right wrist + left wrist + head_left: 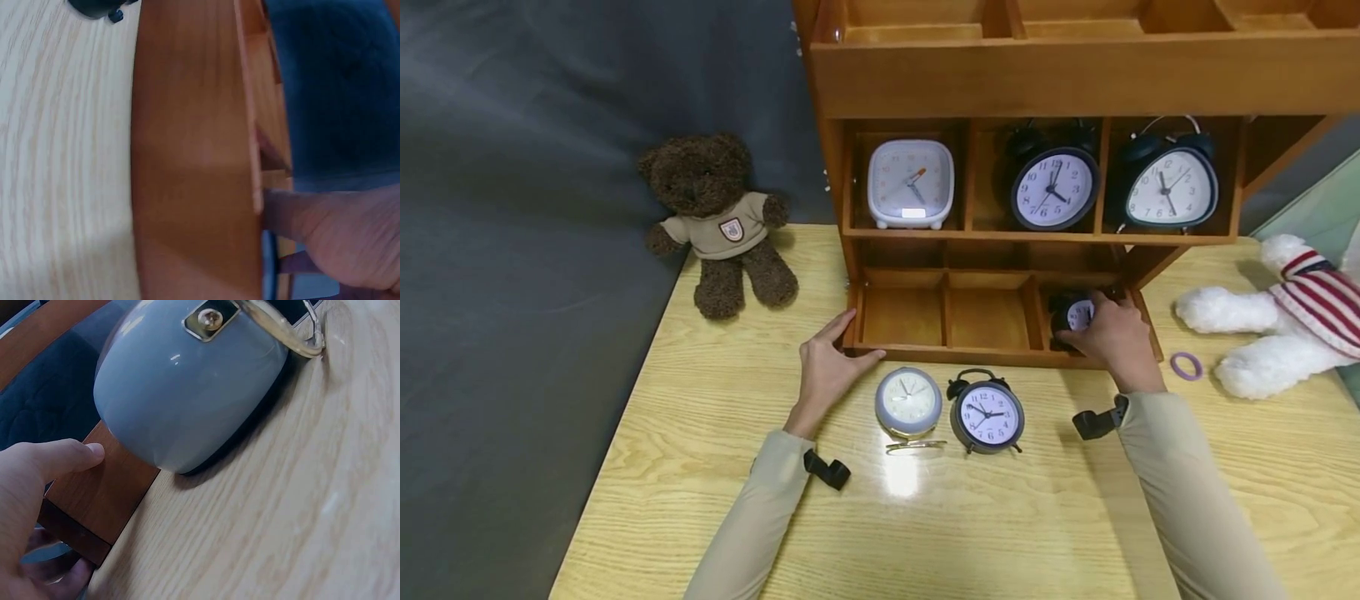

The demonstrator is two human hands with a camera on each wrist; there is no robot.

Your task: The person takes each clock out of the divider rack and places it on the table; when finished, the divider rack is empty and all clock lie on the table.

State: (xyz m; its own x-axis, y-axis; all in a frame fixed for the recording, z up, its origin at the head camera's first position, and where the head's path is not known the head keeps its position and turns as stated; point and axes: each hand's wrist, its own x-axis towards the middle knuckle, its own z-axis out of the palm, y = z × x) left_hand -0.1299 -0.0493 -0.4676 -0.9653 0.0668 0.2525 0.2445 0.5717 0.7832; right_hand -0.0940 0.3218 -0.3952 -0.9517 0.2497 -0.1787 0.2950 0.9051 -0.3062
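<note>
My left hand point(827, 371) grips the front left corner of the wooden display shelf point(962, 356), thumb on the front board and fingers around the side. At the lowest tier's right compartment, my right hand point(1116, 342) holds a small black alarm clock point(1079, 314), partly covered by the fingers. The right wrist view shows this hand reaching behind the front board point(194, 137). In front of the shelf, a round blue-grey clock point(908, 398) stands near my left hand, its curved side point(187, 387) large in the left wrist view. Beside it is a black twin-bell alarm clock point(988, 415).
The middle tier holds a white square clock point(912, 183), a black round clock point(1054, 188) and a dark triangular clock point(1172, 187). A brown teddy bear point(718, 221) sits left of the shelf. At right lie a purple ring point(1186, 366) and a white plush toy point(1255, 333).
</note>
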